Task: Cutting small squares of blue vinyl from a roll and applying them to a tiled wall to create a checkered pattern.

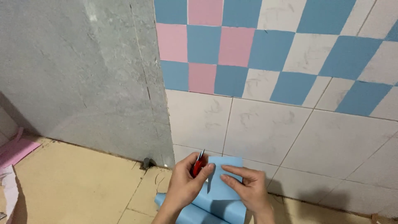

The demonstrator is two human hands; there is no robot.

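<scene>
Upright, red scissors (198,165) in left hand (185,182), tips pointing up.

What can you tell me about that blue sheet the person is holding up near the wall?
The blue sheet is a thin, smooth, matte light blue material, the same colour as the blue squares on the wall. Its upper end stands flat and roughly square-cornered in front of the white tiles, with a slit or notch in its left edge. Lower down it curls into a roll lying on the tan floor. The right hand presses fingers on its face; the left hand, gripping a red-handled cutting tool, touches its left edge.
</scene>
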